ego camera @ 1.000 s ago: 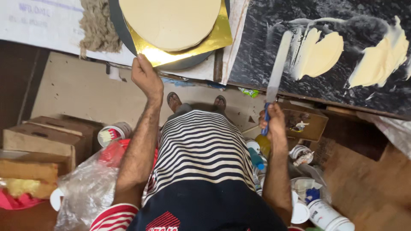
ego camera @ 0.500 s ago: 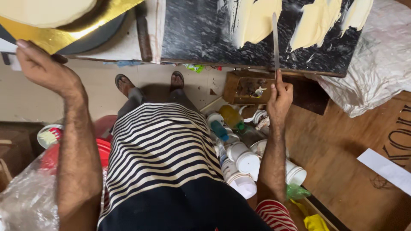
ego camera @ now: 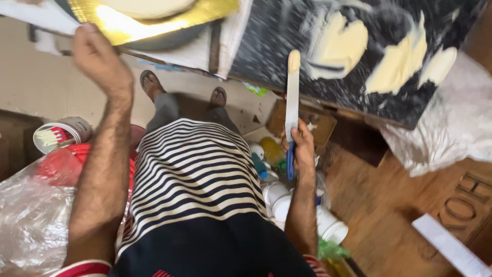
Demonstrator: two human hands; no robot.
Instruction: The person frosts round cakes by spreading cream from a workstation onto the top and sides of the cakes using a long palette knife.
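Gripping spatula [ego camera: 292,97] in rt hand [ego camera: 302,146], blade up.

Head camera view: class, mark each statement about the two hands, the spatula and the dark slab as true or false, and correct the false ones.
1. The right hand holds a long spatula with a blue handle. True.
2. The spatula blade is clean. False: cream-coloured paste sits on its tip.
3. The left hand is at the edge of a gold board. True.
4. The dark slab is bare. False: pale cream smears lie on it.
5. White tubs stand on the floor near the right arm. True.
6. The person wears a plain red shirt. False: it is a striped shirt.
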